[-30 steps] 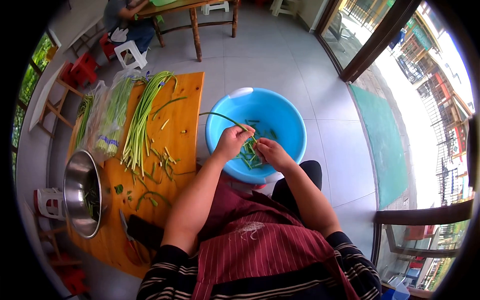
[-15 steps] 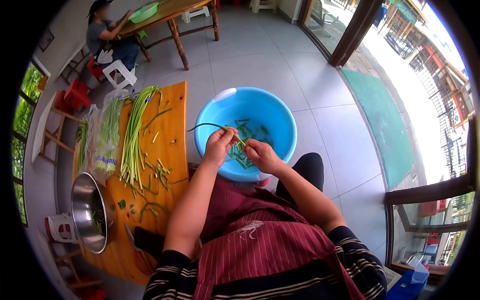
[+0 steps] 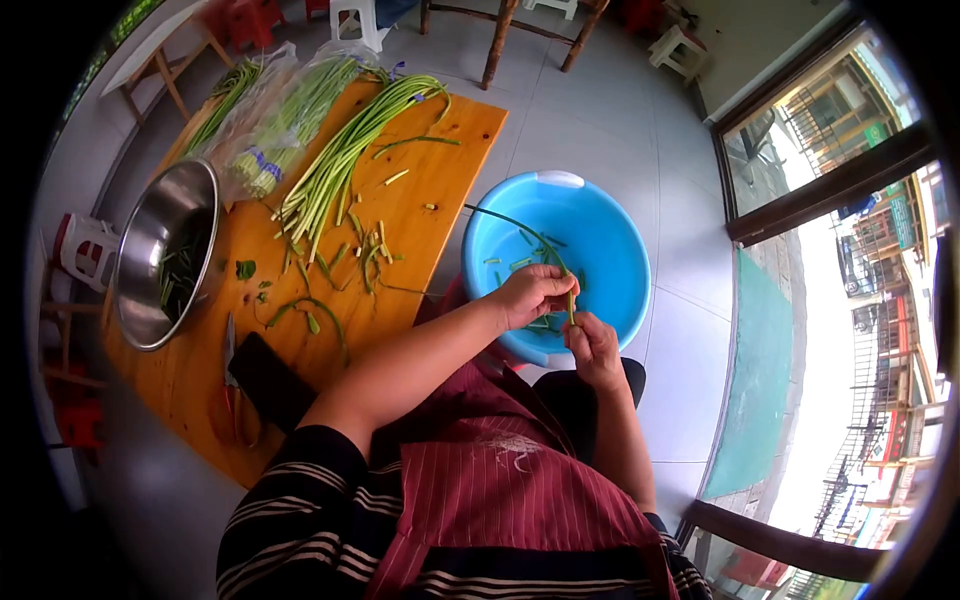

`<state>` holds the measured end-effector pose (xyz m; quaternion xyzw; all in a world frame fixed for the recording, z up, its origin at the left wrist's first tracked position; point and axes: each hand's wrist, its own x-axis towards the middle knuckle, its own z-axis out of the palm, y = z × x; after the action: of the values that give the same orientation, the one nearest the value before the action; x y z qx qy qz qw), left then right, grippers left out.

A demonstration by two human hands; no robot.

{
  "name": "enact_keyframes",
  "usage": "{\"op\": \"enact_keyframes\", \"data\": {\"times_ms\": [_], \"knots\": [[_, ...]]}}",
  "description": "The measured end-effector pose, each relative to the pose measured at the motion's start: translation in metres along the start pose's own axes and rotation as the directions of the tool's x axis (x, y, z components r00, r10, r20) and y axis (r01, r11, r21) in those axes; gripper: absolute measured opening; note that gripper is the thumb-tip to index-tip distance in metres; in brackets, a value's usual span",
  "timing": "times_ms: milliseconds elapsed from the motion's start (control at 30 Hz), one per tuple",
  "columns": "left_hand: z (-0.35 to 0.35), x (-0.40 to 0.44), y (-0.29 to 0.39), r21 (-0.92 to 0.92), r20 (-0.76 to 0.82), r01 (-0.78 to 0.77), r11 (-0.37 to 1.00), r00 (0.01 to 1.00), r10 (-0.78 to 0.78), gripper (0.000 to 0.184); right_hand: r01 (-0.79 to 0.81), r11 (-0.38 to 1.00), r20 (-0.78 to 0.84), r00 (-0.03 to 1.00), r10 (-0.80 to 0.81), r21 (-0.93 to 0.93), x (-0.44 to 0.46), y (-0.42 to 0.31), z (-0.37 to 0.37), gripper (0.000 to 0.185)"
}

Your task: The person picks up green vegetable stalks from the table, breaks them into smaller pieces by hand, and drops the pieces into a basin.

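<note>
Over the blue basin (image 3: 632, 225), my left hand (image 3: 535, 295) pinches a long green garlic scape (image 3: 520, 224), whose thin tip trails up and left past the rim. Just below and to the right, my right hand (image 3: 595, 352) is closed on the lower, paler end of the same scape. Short cut pieces of scape (image 3: 520, 264) lie in the basin, partly hidden by my hands. On the wooden table (image 3: 455, 165) at left rests a loose bunch of long scapes (image 3: 345, 165), with trimmed ends (image 3: 375, 250) scattered near it.
A steel bowl (image 3: 135, 235) with dark green bits stands at the table's left. Bagged bundles (image 3: 300, 115) lie at the back. Scissors (image 3: 230, 375) and a black phone-like object (image 3: 268, 380) lie near my left arm. A green mat (image 3: 755, 370) lies by the doorway.
The view has swung, so table and basin appear farther right and the seated person is mostly out of frame. My hands have turned, the scape's held end now pointing downward.
</note>
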<state>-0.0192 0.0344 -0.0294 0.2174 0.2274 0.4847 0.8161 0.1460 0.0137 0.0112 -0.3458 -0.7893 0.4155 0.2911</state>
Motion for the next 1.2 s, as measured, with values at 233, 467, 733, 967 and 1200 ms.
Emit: {"op": "enact_keyframes", "data": {"times_ms": [233,467,733,967,1200], "knots": [[0.004,0.000,0.000,0.058,0.012,0.098,0.994,0.995,-0.099,0.015,-0.111,0.993,0.289,0.952,0.097,0.033,0.005,-0.005,-0.016,0.011],[-0.019,0.011,0.034,0.238,-0.021,-0.067,0.969,0.997,0.074,0.018,-0.190,0.910,0.416,0.909,0.021,0.368,0.000,-0.039,0.017,0.014],[-0.016,0.011,0.030,0.368,0.043,-0.052,0.928,0.998,0.039,0.020,-0.379,0.392,0.034,0.754,0.656,0.838,0.044,-0.003,0.009,0.019],[-0.017,0.009,0.034,0.422,-0.006,0.059,0.905,0.998,-0.062,0.021,-0.466,0.185,0.294,0.769,0.567,0.865,0.044,-0.003,0.006,0.024],[-0.024,0.013,0.030,0.151,-0.109,0.022,0.988,0.994,-0.006,0.021,-0.494,0.222,0.362,0.817,0.448,0.841,0.036,0.008,0.002,0.019]]}}
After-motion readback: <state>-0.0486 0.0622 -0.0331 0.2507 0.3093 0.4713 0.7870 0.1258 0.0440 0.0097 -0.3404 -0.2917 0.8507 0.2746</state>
